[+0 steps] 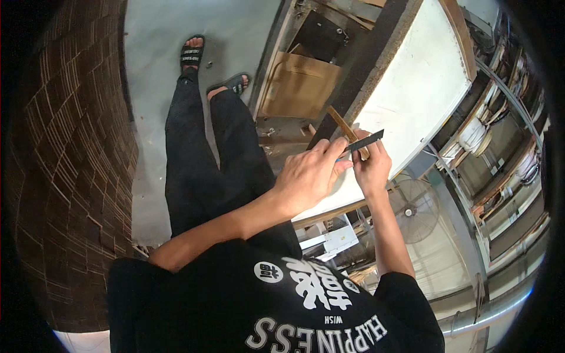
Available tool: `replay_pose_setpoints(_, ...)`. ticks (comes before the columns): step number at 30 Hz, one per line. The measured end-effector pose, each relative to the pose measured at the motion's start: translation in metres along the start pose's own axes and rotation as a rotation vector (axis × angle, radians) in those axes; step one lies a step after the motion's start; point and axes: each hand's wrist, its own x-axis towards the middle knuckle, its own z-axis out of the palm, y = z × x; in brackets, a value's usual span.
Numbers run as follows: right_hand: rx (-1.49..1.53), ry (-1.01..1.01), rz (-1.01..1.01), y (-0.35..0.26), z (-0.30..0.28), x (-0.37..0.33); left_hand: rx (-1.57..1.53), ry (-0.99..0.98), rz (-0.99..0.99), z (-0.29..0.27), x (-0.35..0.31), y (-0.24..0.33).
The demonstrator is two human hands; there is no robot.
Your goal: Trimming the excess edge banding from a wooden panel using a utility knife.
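In my left hand (309, 175) is what looks like a utility knife with a long dark blade (367, 141) and a slanted tip. A bit of blue shows at its base, and most of the handle is hidden by my fingers. My right hand (373, 167) grips the near end of a narrow brown wooden strip (341, 122). The blade crosses over the strip close to my right fingers; whether it touches the wood I cannot tell. Both hands are close together over the edge of a white-topped table (412, 94).
Below the table's left edge lies a sheet of brown cardboard (303, 85) among scraps. At far left rises a tall stack of brown ridged sheets (76, 176). A large round fan (410, 212) stands to the right, near racks holding coiled material (474, 138). My sandalled feet rest on a grey floor (156, 53).
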Motion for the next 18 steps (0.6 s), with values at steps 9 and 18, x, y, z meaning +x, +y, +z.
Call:
replay_pose_setpoints(9, 0.233, -0.082, 0.133, 0.018, 0.004, -0.002, 0.025, -0.055, -0.052, 0.041, 0.013, 0.01)
replay_pose_setpoints(18, 0.172, 0.056, -0.022, 0.025, 0.014, -0.014, -0.104, -0.041, -0.012, 0.066, -0.002, 0.0)
